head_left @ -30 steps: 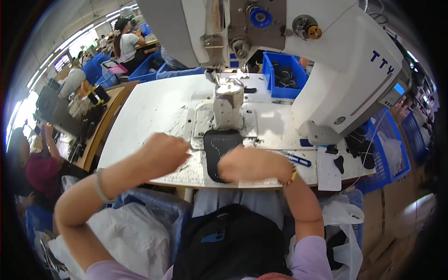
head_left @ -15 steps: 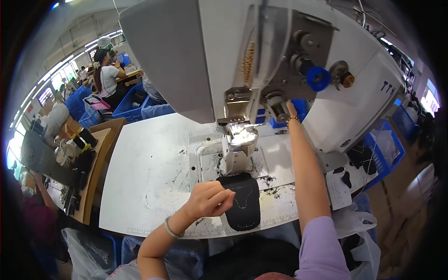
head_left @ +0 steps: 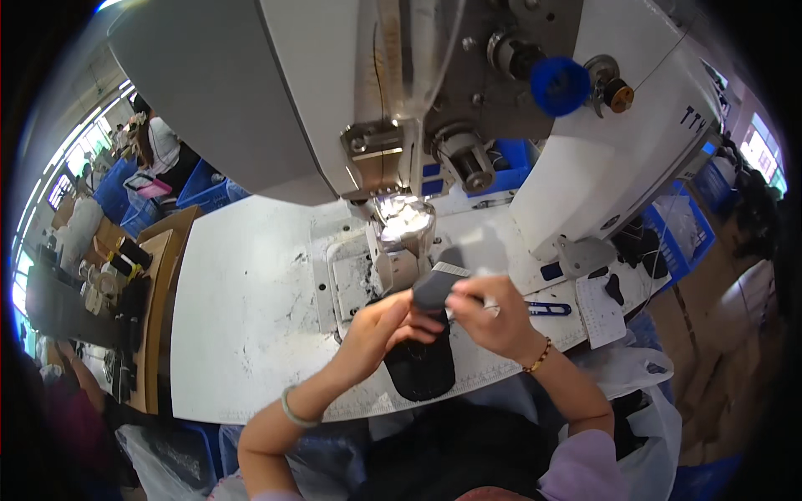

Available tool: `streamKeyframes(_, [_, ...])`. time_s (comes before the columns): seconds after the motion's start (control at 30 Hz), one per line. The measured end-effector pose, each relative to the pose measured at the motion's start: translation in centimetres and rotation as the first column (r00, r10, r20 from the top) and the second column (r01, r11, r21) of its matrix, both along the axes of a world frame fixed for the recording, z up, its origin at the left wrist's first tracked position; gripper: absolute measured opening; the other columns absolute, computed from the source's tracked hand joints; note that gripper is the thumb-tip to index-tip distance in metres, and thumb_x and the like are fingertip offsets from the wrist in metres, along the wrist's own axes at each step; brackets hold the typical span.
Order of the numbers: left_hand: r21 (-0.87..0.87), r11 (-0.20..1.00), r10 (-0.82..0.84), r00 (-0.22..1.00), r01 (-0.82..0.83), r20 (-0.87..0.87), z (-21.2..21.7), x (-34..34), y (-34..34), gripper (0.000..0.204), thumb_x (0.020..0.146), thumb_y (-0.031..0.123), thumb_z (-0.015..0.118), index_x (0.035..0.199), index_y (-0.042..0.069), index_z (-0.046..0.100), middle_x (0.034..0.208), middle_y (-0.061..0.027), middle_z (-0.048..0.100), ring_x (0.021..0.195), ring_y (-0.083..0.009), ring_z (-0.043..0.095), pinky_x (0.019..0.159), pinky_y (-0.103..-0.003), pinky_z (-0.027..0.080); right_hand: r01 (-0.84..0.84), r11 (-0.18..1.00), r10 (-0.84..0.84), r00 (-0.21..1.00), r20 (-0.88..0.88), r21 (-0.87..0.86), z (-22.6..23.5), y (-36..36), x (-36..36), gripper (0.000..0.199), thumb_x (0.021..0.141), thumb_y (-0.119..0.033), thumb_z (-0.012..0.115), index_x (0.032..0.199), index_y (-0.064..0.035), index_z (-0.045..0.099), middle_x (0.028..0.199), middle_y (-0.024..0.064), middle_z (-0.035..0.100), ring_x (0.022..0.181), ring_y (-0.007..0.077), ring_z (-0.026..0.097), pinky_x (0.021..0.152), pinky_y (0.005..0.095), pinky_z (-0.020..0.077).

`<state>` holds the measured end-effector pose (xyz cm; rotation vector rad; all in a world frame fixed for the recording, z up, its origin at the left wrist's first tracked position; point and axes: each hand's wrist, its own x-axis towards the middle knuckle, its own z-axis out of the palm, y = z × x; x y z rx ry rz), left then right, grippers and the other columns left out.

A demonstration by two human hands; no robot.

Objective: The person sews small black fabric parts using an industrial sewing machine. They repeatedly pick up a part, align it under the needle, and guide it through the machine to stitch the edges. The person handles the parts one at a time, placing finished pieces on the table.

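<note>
Presently, I have the left hand (head_left: pixel 373 336) pinching a grey patch (head_left: pixel 433 289), the right hand (head_left: pixel 499 321) pinching its right edge — presumably two grips to keep it steady; it is held over the black pad (head_left: pixel 420 370), long axis slanting, pale end pointing forward and right; the pad lies on the tabletop (head_left: pixel 242 292) before the sewing machine (head_left: pixel 501 104), lengthwise toward the near edge — perhaps for easy reach.
</note>
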<state>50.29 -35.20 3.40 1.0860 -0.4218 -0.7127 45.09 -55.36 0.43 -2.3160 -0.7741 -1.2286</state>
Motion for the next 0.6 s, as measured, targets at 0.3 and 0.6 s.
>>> streamKeyframes(0.3, [0.127,0.992,0.0,0.995,-0.013,0.099,-1.1,1.7,-3.3,0.033,0.089,0.019,0.063,0.11,-0.006,0.056,0.101,-0.0091,0.063,0.089,-0.0123,0.062,0.076,-0.024,0.05,-0.046,0.829,0.202,0.954,-0.221,0.557,0.4,-1.5,-1.6,0.034,0.075,-0.003,0.067,0.107,-0.0041,0.059,0.105,0.0073,0.058,0.089,0.0226,0.059,0.076,0.0313,0.0487])
streamKeyframes(0.6, [0.117,0.769,0.069,0.263,-0.629,0.962,-1.5,-1.0,-5.5,0.048,0.073,0.004,0.072,0.117,0.001,0.051,0.094,-0.0117,0.054,0.082,-0.0221,0.059,0.071,-0.028,0.049,0.255,0.817,-0.006,0.901,-0.434,0.518,0.1,-0.3,-1.6,0.021,0.077,-0.004,0.068,0.095,-0.0029,0.057,0.091,0.0083,0.057,0.074,0.0194,0.061,0.067,0.0297,0.0516])
